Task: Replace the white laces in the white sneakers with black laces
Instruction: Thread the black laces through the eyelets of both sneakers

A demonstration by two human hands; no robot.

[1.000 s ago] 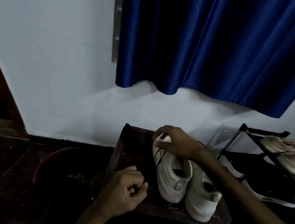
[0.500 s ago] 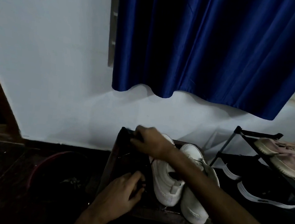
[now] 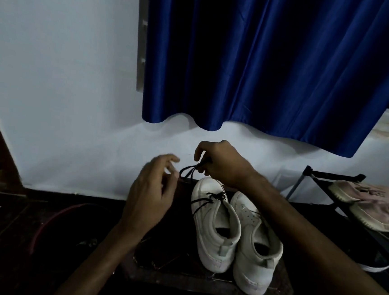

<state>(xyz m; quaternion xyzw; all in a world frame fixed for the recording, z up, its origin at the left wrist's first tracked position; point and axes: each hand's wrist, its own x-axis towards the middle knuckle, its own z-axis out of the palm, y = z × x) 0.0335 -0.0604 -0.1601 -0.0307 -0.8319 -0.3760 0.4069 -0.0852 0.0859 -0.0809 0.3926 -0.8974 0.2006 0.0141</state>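
Note:
Two white sneakers stand side by side on a dark wooden stool [image 3: 177,277], heels toward me. The left sneaker [image 3: 212,226] has a black lace [image 3: 205,201] threaded across its front eyelets. The right sneaker [image 3: 255,251] shows no lace that I can make out. My right hand [image 3: 220,163] is raised above the left sneaker's toe and pinches the loose ends of the black lace [image 3: 188,171]. My left hand [image 3: 152,190] hovers just left of those ends, fingers loosely spread, holding nothing.
A white wall and a blue curtain [image 3: 278,65] rise behind the stool. A black shoe rack [image 3: 341,183] at the right carries pinkish shoes [image 3: 369,205]. A dark round tub with a red rim [image 3: 48,219] sits on the dark floor at the left.
My right hand lifted from the stool's back edge, drawing the black lace ends up above the left sneaker. My left hand rose off the stool and opened beside the lace.

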